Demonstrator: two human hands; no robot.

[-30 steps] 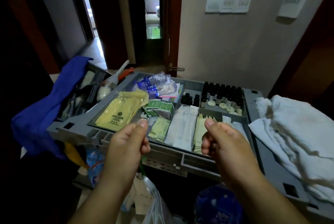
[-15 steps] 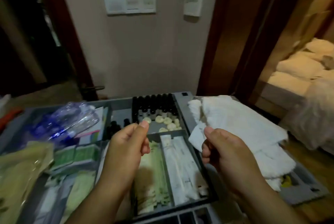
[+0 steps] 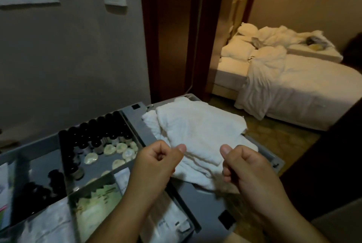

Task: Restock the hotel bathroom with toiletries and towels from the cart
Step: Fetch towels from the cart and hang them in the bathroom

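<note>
My left hand [image 3: 156, 164] and right hand [image 3: 248, 168] are curled into empty fists just short of the folded white towels [image 3: 199, 131] at twelve o'clock on the cart [image 3: 203, 201]; they look soft, light and floppy, so I'd scoop under the stack's near fold at six o'clock.

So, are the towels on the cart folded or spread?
Folded, loosely: the towels lie in overlapping layers, edges uneven, on the cart.
</note>
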